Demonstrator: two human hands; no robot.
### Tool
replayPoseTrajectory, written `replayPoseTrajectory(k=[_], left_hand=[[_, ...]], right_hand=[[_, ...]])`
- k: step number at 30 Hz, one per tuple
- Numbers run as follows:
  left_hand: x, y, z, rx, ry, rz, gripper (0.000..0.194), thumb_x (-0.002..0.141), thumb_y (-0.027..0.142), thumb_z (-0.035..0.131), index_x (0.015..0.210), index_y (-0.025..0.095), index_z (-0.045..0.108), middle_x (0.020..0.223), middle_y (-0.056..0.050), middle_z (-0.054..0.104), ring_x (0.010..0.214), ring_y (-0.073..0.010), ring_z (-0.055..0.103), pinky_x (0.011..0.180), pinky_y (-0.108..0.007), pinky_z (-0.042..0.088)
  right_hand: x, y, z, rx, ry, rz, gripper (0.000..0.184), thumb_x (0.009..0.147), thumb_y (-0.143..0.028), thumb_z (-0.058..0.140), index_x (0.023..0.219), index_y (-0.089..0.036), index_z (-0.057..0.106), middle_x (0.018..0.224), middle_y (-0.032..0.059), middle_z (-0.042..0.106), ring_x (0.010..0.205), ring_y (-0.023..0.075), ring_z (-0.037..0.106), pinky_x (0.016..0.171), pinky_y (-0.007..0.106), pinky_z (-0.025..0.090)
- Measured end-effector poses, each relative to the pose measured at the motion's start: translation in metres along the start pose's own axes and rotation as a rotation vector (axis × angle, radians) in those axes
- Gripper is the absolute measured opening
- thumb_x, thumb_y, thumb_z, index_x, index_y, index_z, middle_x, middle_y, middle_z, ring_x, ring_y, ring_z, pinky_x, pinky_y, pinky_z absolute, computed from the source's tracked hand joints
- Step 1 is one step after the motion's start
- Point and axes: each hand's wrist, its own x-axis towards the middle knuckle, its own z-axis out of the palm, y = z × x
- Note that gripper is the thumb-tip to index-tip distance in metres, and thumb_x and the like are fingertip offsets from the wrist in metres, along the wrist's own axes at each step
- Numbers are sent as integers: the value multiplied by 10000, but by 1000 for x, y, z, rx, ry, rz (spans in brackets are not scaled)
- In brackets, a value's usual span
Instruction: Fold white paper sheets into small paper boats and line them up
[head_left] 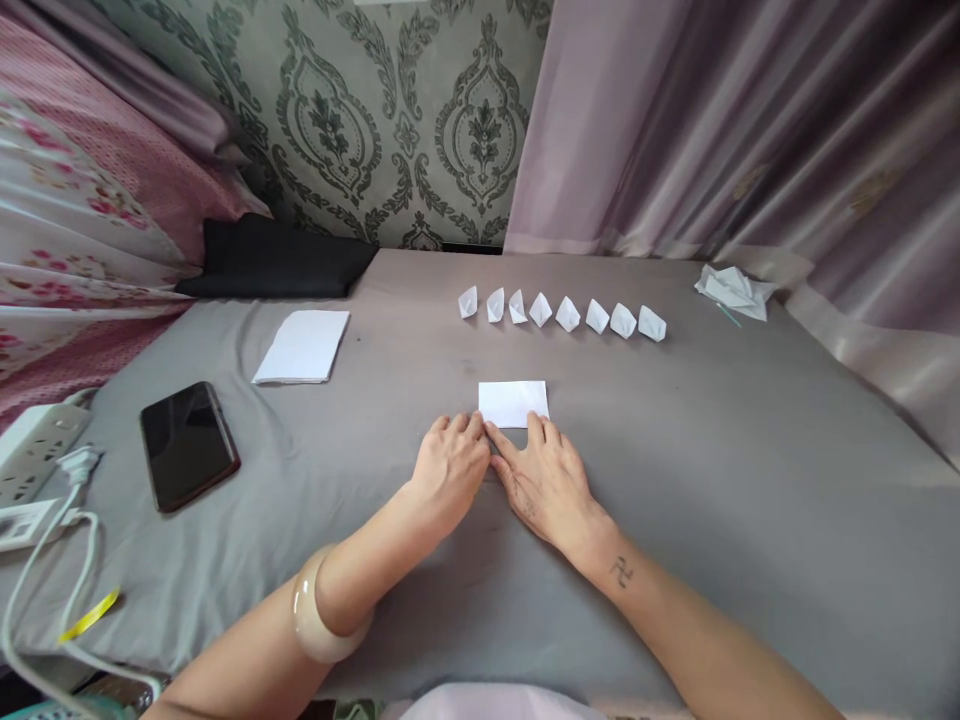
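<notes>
White paper in a small, smooth rectangle (514, 402) is held flat on a bench (750, 480) covered in grey cloth, its near edge met by the fingers of two bare hands. The near left corner is touched by the left hand (452, 468), whose fingers are bent and kept close together; whether the corner is pinched cannot be told. The right hand (549, 488) is laid palm down, its fingers apart, with fingertips rested on the near right part of the sheet and the index finger pointed toward the left hand. A glossy cream bangle (319, 610) is worn on the left forearm.

Beyond the sheet, eight small folded white paper pieces (568, 314) are lined up in a row, slightly apart from one another. Crumpled white paper (735, 290) is seen at the far right, beside a thin green strip (728, 315).

To the left, a stack of white paper sheets (304, 347) is set in front of folded black material (277, 260). A dark, glossy smartphone (189, 445) is placed nearer, beside a white power strip (41, 450) and white cables (91, 560), one of them tagged with a yellow strip (90, 615).
</notes>
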Motion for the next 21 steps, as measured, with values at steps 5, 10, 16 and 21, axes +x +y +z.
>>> replayPoseTrajectory(k=[5, 10, 16, 21], left_hand=[[0, -1, -2, 45, -50, 11, 348, 696, 14, 574, 1012, 144, 640, 1174, -164, 611, 991, -293, 594, 820, -401, 436], [-1, 1, -8, 66, -66, 7, 255, 724, 20, 552, 926, 140, 651, 1134, -153, 630, 988, -271, 603, 849, -398, 440], [-1, -3, -8, 71, -72, 16, 200, 760, 40, 508, 884, 123, 642, 1105, -135, 635, 956, -249, 606, 789, -361, 445], [6, -11, 5, 31, 53, -40, 164, 807, 99, 487, 879, 142, 629, 970, -110, 668, 892, -246, 607, 708, -346, 437]], right_hand=[[0, 4, -5, 19, -41, 10, 448, 963, -379, 335, 1361, -242, 486, 1187, 197, 532, 1020, 303, 499, 787, 401, 433], [-1, 10, -5, 16, -38, 24, 441, 974, -333, 317, 1289, -113, 534, 1094, 170, 572, 980, 268, 531, 755, 366, 468], [-1, 16, -7, 15, -22, 27, 325, 957, -224, 357, 1043, -82, 637, 978, 135, 607, 887, 237, 570, 646, 327, 480], [12, 48, 8, 289, 129, 136, 278, 930, -217, 403, 812, -173, 650, 919, 85, 649, 863, 212, 595, 720, 318, 481]])
